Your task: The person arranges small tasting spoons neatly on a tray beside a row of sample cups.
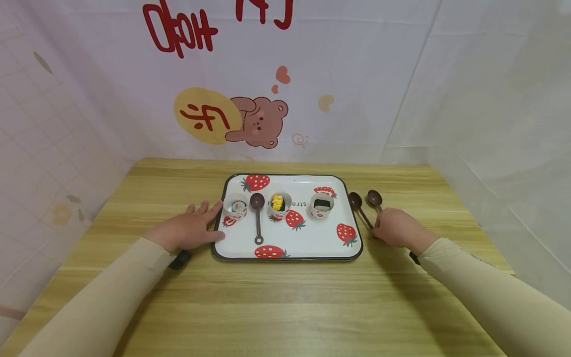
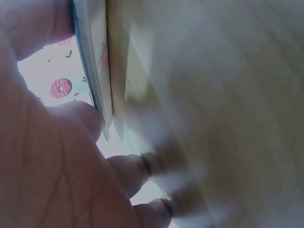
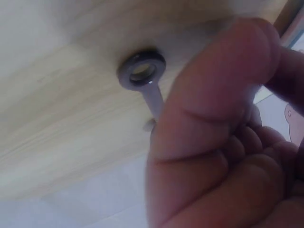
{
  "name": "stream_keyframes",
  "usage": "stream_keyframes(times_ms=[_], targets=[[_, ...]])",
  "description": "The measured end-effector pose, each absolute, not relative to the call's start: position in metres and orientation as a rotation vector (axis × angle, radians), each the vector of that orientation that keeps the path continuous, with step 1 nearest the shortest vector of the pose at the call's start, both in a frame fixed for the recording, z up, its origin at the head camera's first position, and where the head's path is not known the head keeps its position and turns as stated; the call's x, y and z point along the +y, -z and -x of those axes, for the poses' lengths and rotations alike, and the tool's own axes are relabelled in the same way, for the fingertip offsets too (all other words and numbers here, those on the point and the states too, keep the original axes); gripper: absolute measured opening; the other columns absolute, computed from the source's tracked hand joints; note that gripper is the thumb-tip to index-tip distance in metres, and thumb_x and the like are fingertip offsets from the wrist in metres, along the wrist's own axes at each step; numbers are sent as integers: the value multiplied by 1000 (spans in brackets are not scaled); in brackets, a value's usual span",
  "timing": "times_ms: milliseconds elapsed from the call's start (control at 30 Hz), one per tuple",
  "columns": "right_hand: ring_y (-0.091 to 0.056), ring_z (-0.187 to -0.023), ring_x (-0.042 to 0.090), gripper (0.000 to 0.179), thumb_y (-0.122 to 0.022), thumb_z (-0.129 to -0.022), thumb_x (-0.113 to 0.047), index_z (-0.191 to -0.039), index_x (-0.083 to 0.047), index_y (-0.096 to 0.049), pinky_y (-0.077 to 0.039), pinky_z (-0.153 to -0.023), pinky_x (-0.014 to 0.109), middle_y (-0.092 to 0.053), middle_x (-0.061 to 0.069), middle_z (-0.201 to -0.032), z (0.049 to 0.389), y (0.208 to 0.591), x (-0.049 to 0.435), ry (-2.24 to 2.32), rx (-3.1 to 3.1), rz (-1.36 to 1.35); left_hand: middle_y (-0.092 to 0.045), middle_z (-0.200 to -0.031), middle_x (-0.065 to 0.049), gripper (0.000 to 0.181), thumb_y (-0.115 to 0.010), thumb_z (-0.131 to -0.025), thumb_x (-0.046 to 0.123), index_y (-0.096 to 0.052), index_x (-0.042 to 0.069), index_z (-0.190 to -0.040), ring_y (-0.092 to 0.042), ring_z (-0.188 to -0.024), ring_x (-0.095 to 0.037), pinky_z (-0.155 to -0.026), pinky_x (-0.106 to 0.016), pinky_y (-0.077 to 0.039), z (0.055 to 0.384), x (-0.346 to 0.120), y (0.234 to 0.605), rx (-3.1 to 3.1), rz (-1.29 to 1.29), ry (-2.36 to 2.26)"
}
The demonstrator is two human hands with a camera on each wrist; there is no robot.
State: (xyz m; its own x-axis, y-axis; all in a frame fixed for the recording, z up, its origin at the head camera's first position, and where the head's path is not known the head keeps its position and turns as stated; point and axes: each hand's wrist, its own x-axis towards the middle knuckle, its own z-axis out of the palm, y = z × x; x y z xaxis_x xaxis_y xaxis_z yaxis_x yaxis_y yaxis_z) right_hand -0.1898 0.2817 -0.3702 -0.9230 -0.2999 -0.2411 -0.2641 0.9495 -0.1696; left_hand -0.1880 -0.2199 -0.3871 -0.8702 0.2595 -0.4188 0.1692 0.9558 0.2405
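A white strawberry-print tray [image 1: 312,248] with a dark rim lies on the wooden table. My left hand [image 1: 189,229] rests at its left edge, thumb and index finger on the rim [image 2: 88,57], other fingers spread beside it. On the tray are paper cups holding a white sushi roll [image 1: 238,207], a yellow-topped sushi [image 1: 277,202] and a black-wrapped sushi [image 1: 322,204]. Between the first two cups lies a brown spoon [image 1: 257,218]. Right of the tray, my right hand [image 1: 397,229] pinches the handle end of a second brown spoon [image 1: 356,202].
A third brown spoon [image 1: 374,198] lies just right of the pinched one, its handle passing behind my right hand; its ring end [image 3: 142,70] shows in the right wrist view. A white cloth [image 1: 339,64] with a bear print hangs behind the table [image 1: 290,307].
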Motion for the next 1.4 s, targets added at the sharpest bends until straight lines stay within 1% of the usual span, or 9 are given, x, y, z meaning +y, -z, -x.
stream_keyframes(times_ms=[200,300,400,467,700,933,1033,1200,1400], targets=[[-39,-52,11,41,-61,-91,-14,-52,-19,-48,-34,-56,28,-37,-10,-52,191,364,281,252,2877,384,-12,-172,-33,104,-58,-95,72,-16,15,-170,-8,-154,-65,-113,-80,-31,188,-219,387,2649,-305,-270],[-41,-53,11,39,-60,-94,-15,-55,-17,-54,-35,-57,28,-41,-9,-53,190,361,279,304,2892,353,-12,-172,-34,103,-58,-95,72,-17,14,-170,-9,-154,-65,-113,-80,-31,188,-219,387,2653,-311,-264],[-48,-56,13,32,-61,-97,-17,-66,-11,-69,-39,-59,29,-50,-7,-56,191,358,275,350,2903,333,-12,-172,-34,103,-58,-95,72,-16,14,-170,-9,-154,-65,-113,-80,-31,188,-219,386,2653,-314,-266],[-51,-59,14,29,-63,-99,-18,-74,-8,-74,-41,-60,29,-55,-5,-58,191,356,272,383,2908,321,-12,-172,-34,103,-58,-95,72,-16,14,-170,-9,-154,-65,-113,-80,-31,188,-219,387,2652,-312,-267],[-54,-59,14,24,-65,-100,-19,-83,-5,-74,-42,-58,29,-60,-3,-61,188,353,258,491,2919,306,-12,-172,-34,103,-58,-96,71,-16,13,-170,-9,-154,-65,-114,-79,-31,188,-219,387,2651,-315,-267],[-57,-61,14,21,-65,-100,-17,-92,-2,-76,-46,-58,29,-65,1,-69,183,349,243,608,2882,285,-10,-172,-33,103,-55,-96,73,-14,15,-171,-7,-155,-64,-114,-80,-29,188,-220,386,2644,-318,-266],[-57,-62,14,20,-65,-99,-17,-92,-2,-76,-47,-58,29,-68,2,-71,181,349,237,642,2879,303,-10,-172,-33,103,-55,-96,73,-14,15,-171,-7,-155,-64,-114,-81,-29,187,-220,386,2644,-323,-270],[-56,-61,13,19,-65,-98,-17,-92,-3,-76,-46,-58,28,-68,2,-69,178,351,228,668,2873,332,-10,-173,-33,102,-55,-97,72,-14,15,-171,-8,-155,-64,-113,-81,-29,188,-219,386,2644,-325,-265],[-56,-63,13,19,-67,-98,-17,-91,-3,-77,-45,-57,28,-69,3,-71,177,353,220,696,2848,323,-10,-173,-32,103,-55,-96,73,-14,16,-171,-7,-155,-64,-113,-81,-29,188,-219,386,2638,-309,-264]])
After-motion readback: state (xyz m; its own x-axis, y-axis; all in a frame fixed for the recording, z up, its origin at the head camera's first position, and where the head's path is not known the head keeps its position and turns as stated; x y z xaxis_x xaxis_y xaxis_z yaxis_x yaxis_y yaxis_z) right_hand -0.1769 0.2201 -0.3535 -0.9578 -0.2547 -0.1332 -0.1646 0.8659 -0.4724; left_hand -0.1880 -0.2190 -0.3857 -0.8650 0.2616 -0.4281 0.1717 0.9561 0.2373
